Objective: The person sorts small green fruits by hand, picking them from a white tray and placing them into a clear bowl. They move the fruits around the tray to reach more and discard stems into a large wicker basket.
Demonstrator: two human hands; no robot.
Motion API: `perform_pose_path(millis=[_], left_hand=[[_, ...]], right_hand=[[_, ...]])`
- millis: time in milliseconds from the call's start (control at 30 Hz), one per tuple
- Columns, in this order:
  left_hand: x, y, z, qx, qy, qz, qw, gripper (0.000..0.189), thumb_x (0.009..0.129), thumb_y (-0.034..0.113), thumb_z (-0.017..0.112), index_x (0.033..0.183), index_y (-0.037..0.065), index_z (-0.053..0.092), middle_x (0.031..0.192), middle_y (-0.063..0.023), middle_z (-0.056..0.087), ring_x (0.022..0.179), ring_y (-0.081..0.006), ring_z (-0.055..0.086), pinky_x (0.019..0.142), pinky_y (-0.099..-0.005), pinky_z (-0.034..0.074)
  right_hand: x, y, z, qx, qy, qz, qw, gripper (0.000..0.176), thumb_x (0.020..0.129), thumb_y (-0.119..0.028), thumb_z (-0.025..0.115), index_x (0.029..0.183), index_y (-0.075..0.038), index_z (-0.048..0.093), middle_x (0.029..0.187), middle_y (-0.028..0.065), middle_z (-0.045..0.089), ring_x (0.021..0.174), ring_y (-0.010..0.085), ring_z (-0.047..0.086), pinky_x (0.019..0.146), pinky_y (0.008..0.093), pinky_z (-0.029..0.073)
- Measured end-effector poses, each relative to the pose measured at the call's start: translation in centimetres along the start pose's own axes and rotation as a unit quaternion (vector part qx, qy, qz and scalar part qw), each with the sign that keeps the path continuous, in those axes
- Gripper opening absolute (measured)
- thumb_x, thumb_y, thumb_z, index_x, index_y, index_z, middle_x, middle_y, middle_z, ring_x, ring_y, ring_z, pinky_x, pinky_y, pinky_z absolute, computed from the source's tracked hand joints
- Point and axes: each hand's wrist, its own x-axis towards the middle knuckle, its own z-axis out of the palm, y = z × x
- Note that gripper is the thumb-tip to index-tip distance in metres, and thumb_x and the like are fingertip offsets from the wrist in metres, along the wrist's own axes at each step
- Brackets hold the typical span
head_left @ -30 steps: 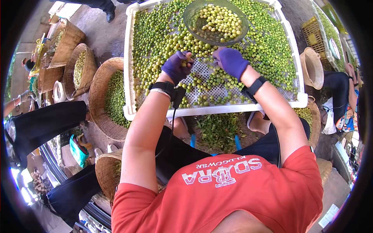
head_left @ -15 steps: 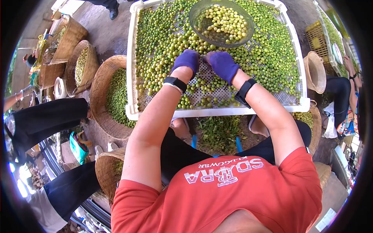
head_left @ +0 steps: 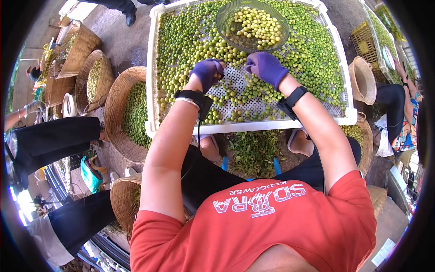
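Observation:
Round green fruits [head_left: 312,68] lie spread over a perforated white tray [head_left: 253,125]. Low over the fruits, on the tray's near half, my left hand [head_left: 207,73] in a purple glove has its fingers curled in. My right hand [head_left: 266,69], gloved the same way, is also closed, a short way to the right. What either hand holds, if anything, is hidden by the fingers. Just beyond my right hand, a clear bowl [head_left: 223,22] rests on the fruits, with paler yellow-green fruits [head_left: 257,25] inside.
A wicker basket [head_left: 113,124] of green fruits stands left of the tray, with more baskets behind it. At the right are a tan bucket [head_left: 362,81], a yellow crate [head_left: 364,43] and another person's arm [head_left: 403,75]. Leafy stems [head_left: 253,156] lie below the tray.
My hands have moved apart, the left one leftward and the right one slightly to the right. More of the perforated tray bottom shows between them.

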Motion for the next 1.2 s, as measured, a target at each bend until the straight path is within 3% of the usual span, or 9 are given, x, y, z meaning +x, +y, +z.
perform_pose_path(millis=[33, 367, 500, 600, 867, 933, 1000, 1133, 1200], left_hand=[[-0.4, 0.1, 0.1, -0.351, -0.003, -0.108, 0.93, 0.013, 0.081, 0.018, 0.066, 0.089, 0.008, 0.064, 0.077, -0.007, 0.061, 0.059, -0.0144, 0.054, 0.046, -0.0276, 0.043], [-1.4, 10.3, 1.6, -0.48, -0.058, -0.026, 0.875, 0.019, 0.081, 0.014, 0.065, 0.097, 0.005, 0.057, 0.082, -0.0066, 0.056, 0.065, -0.0144, 0.051, 0.045, -0.0214, 0.04], [4.5, 8.7, 1.7, -0.131, 0.032, 0.183, 0.974, 0.019, 0.079, 0.011, 0.067, 0.095, 0.008, 0.057, 0.085, -0.0075, 0.059, 0.068, -0.0171, 0.055, 0.052, -0.024, 0.045], [2.8, 10.9, 2.1, 0.4, 0.144, 0.325, 0.845, 0.015, 0.081, 0.011, 0.065, 0.093, 0.01, 0.056, 0.088, -0.0072, 0.061, 0.072, -0.019, 0.058, 0.063, -0.0291, 0.053], [5.5, 11.5, 4.3, -0.27, 0.095, 0.201, 0.937, 0.031, 0.082, 0.017, 0.068, 0.105, 0.002, 0.054, 0.098, -0.0151, 0.059, 0.092, -0.0292, 0.056, 0.087, -0.0391, 0.049], [4.6, 11.8, 4.0, -0.108, 0.158, 0.281, 0.94, 0.036, 0.081, 0.017, 0.069, 0.109, -0.001, 0.053, 0.104, -0.0193, 0.058, 0.097, -0.0338, 0.054, 0.093, -0.0402, 0.046], [3.7, 11.0, 2.1, 0.408, 0.259, 0.44, 0.757, 0.042, 0.08, 0.017, 0.07, 0.111, -0.004, 0.052, 0.114, -0.025, 0.056, 0.104, -0.0393, 0.053, 0.098, -0.0404, 0.042], [-1.2, 10.8, 1.4, 0.4, 0.263, 0.424, 0.769, 0.039, 0.081, 0.017, 0.067, 0.11, -0.004, 0.051, 0.112, -0.023, 0.054, 0.102, -0.0383, 0.053, 0.098, -0.0427, 0.043], [-5.8, 11.7, 2.2, -0.324, 0.096, 0.195, 0.921, 0.037, 0.091, 0.027, 0.057, 0.12, 0.007, 0.046, 0.115, -0.015, 0.051, 0.109, -0.0319, 0.05, 0.101, -0.0491, 0.04]], right_hand=[[0.0, 0.2, -0.3, 0.03, 0.01, 0.011, 0.999, 0.015, 0.081, -0.021, 0.061, 0.084, -0.007, 0.065, 0.085, 0.0183, 0.065, 0.082, 0.0377, 0.062, 0.071, 0.0468, 0.049], [-0.3, 0.9, 0.9, -0.001, 0.04, -0.005, 0.999, 0.013, 0.084, -0.017, 0.055, 0.082, -0.007, 0.063, 0.085, 0.0163, 0.065, 0.084, 0.035, 0.062, 0.071, 0.0455, 0.048], [-0.6, 1.2, 0.5, 0.07, 0.052, 0.012, 0.996, 0.016, 0.085, -0.02, 0.056, 0.082, -0.007, 0.065, 0.082, 0.0158, 0.065, 0.08, 0.0347, 0.062, 0.07, 0.0432, 0.048], [-1.1, 0.3, -1.0, 0.186, 0.018, 0.105, 0.977, 0.017, 0.084, -0.022, 0.057, 0.082, -0.006, 0.066, 0.08, 0.0156, 0.065, 0.076, 0.0348, 0.062, 0.069, 0.0412, 0.049], [-1.3, 2.6, 0.4, 0.097, 0.084, 0.003, 0.992, 0.013, 0.083, -0.02, 0.061, 0.087, -0.008, 0.065, 0.082, 0.0147, 0.066, 0.078, 0.0331, 0.064, 0.069, 0.0415, 0.049], [-1.2, 2.4, 1.4, 0.013, 0.103, -0.041, 0.994, 0.013, 0.082, -0.02, 0.062, 0.089, -0.009, 0.064, 0.085, 0.014, 0.065, 0.08, 0.0325, 0.064, 0.069, 0.0423, 0.05], [-0.9, 1.9, 2.0, -0.071, 0.084, -0.065, 0.992, 0.013, 0.081, -0.02, 0.062, 0.089, -0.01, 0.062, 0.087, 0.0135, 0.064, 0.081, 0.032, 0.064, 0.07, 0.0428, 0.05], [0.1, 1.1, 2.4, -0.178, 0.021, -0.057, 0.982, 0.011, 0.08, -0.02, 0.063, 0.086, -0.011, 0.06, 0.087, 0.0131, 0.063, 0.082, 0.0314, 0.064, 0.07, 0.0425, 0.051], [0.2, 1.4, 2.7, -0.174, 0.011, -0.052, 0.983, 0.013, 0.08, -0.021, 0.064, 0.086, -0.01, 0.061, 0.088, 0.0136, 0.063, 0.081, 0.0324, 0.064, 0.069, 0.0436, 0.051]])
